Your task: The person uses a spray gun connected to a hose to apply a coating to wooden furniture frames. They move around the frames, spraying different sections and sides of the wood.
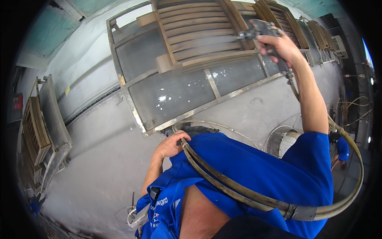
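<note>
My right hand is raised at the upper right, its fingers wrapped round the handle of a spray gun. The gun's nozzle points left, and a pale mist spreads from it over a slatted wooden panel. That panel rests on a metal-framed rack with a dark, white-spattered surface. At my waist, my left hand is closed on a pair of hoses. They cross my blue shirt, are bound with dark tape, and loop up on the right toward the gun.
A second slatted panel stands farther right along the rack. On the left, another rack holds stacked slatted pieces. A whitish bucket sits on the floor to my right. Beyond it, at the right edge, is another person in blue.
</note>
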The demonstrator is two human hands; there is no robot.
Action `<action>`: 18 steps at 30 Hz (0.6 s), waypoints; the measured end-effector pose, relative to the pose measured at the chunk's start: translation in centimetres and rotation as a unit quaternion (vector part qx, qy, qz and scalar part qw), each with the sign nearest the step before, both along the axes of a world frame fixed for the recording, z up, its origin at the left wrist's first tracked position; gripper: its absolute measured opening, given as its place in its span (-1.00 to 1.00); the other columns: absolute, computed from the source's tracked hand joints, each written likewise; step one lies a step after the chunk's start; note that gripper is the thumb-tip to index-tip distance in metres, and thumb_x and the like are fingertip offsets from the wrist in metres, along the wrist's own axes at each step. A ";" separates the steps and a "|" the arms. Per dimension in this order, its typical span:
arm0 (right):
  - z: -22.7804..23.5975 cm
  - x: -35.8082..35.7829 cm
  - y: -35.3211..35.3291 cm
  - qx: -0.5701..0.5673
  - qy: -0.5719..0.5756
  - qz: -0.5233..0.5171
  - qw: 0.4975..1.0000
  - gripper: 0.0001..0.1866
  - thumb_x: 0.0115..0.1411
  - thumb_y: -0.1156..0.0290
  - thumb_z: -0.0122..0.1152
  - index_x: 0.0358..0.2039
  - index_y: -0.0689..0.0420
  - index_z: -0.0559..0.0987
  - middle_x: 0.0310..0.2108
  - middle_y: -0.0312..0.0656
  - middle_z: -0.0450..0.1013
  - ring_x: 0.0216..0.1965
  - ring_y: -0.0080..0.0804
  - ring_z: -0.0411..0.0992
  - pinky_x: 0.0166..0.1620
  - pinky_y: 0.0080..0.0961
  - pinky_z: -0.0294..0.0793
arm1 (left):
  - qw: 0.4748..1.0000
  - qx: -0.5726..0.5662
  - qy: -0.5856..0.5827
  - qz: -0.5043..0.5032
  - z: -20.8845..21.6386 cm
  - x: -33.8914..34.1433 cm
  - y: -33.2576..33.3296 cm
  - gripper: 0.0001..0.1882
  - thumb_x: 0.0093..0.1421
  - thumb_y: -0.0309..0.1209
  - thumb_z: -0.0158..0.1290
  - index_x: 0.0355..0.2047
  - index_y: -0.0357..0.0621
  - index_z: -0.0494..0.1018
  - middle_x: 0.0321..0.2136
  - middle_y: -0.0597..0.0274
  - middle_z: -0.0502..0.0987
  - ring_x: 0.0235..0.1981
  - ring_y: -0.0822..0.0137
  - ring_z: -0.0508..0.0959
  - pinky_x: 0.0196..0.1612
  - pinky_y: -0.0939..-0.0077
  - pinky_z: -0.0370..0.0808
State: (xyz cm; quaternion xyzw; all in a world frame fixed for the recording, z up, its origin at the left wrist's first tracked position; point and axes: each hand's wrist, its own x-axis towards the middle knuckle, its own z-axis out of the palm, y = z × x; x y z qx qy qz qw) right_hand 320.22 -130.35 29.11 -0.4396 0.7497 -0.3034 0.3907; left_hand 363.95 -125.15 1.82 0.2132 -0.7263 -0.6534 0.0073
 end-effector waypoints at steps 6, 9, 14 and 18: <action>0.9 1.4 -4.4 0.110 0.120 -0.019 0.986 -0.84 0.29 0.31 0.21 -0.22 0.11 0.57 -0.46 -0.33 0.45 -0.46 -0.61 0.46 -0.66 -0.63 0.25 | 0.995 -0.065 0.066 0.036 3.9 -2.1 -0.6 -0.75 0.18 -0.62 0.12 -0.14 -0.10 0.46 -0.23 0.13 0.52 -0.11 -0.01 0.55 -0.02 0.19 0.50; 2.1 -0.4 -5.8 0.151 0.227 -0.024 0.962 -0.86 0.26 0.33 0.20 -0.32 0.13 0.52 -0.51 -0.29 0.45 -0.52 -0.58 0.45 -0.72 -0.58 0.25 | 0.991 -0.061 0.111 0.038 5.9 -2.1 -1.2 -0.78 0.19 -0.59 0.14 -0.15 -0.12 0.45 -0.22 0.12 0.52 -0.12 -0.02 0.55 -0.05 0.18 0.51; 5.4 -0.8 -8.7 0.196 0.343 -0.016 0.918 -0.77 0.25 0.35 0.18 -0.13 0.15 0.51 -0.60 -0.27 0.42 -0.60 -0.57 0.38 -0.71 -0.56 0.25 | 0.989 -0.060 0.134 -0.017 5.6 -1.9 -3.5 -0.82 0.20 -0.58 0.10 -0.18 -0.14 0.43 -0.22 0.11 0.53 -0.10 -0.01 0.55 -0.06 0.14 0.51; 6.9 3.1 -11.4 0.185 0.338 -0.040 0.922 -0.55 0.26 0.34 0.22 0.15 0.13 0.50 -0.50 -0.27 0.47 -0.54 -0.59 0.42 -0.68 -0.59 0.28 | 0.981 -0.054 0.146 -0.116 4.1 -0.6 -7.2 -0.85 0.25 -0.57 0.05 -0.17 -0.13 0.46 -0.21 0.13 0.56 -0.06 -0.01 0.56 0.01 0.16 0.51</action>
